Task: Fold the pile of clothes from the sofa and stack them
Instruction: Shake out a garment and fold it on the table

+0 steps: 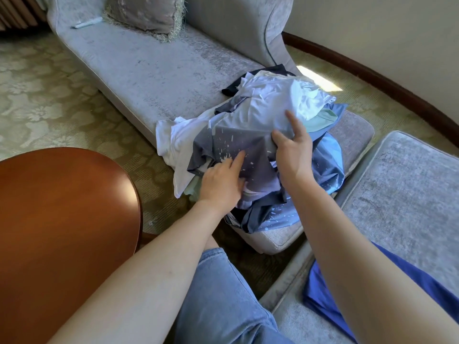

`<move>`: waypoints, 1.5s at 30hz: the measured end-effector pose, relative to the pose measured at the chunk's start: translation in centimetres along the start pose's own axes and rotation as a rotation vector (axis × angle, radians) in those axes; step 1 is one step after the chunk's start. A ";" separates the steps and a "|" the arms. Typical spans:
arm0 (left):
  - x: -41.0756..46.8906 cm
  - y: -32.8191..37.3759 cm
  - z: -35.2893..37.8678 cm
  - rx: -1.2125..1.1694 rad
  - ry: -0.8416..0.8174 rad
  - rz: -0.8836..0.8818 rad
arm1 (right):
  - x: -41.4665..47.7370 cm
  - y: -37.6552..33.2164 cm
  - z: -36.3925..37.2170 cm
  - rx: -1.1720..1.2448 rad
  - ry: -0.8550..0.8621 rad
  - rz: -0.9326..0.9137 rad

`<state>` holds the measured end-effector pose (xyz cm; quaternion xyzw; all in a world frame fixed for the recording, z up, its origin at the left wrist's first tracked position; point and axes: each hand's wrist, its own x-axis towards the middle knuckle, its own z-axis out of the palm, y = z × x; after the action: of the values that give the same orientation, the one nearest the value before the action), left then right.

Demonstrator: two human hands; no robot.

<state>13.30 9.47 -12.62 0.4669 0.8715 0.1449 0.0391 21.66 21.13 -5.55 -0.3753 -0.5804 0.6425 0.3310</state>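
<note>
Clothes in white, pale blue and navy are lying as a loose pile (273,103) on the near end of the long grey velvet sofa (139,70). The right hand (293,155) is pinching the grey white-speckled garment (243,145) there, its grip clenched on a fold. The left hand (219,181) is touching the same garment with a straight forefinger; whether its grip is grasping cloth I cannot tell.

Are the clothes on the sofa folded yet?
No, not folded. The pile of clothes lies crumpled and tangled in a heap on the sofa.
</note>
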 end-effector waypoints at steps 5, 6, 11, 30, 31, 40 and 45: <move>-0.2 0.2 -1.3 -0.164 0.111 0.054 | 0.2 -1.2 -1.9 -0.006 0.067 0.027; -0.3 0.8 -1.8 -0.197 0.080 0.075 | 0.1 -1.3 -2.1 0.029 0.063 0.052; -0.3 4.1 -3.6 -0.312 0.119 0.142 | -1.5 -1.8 -2.8 0.007 -0.038 0.037; -6.2 -0.1 -11.4 -0.310 0.021 -0.086 | -6.9 -12.9 1.2 0.080 -0.259 -0.141; -7.0 -0.2 -12.3 -0.292 0.065 -0.075 | -7.4 -14.3 2.3 0.097 -0.281 -0.160; -10.4 -0.3 -16.9 -0.397 0.408 -0.253 | -10.4 -25.1 11.9 0.115 -0.219 -0.284; -13.0 -4.3 -20.5 -0.826 0.457 -0.311 | -10.3 -25.4 18.7 0.079 -0.367 -0.182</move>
<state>13.00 -7.94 4.87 0.2331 0.7869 0.5691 0.0500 10.37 5.70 21.54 -0.1848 -0.6368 0.6897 0.2909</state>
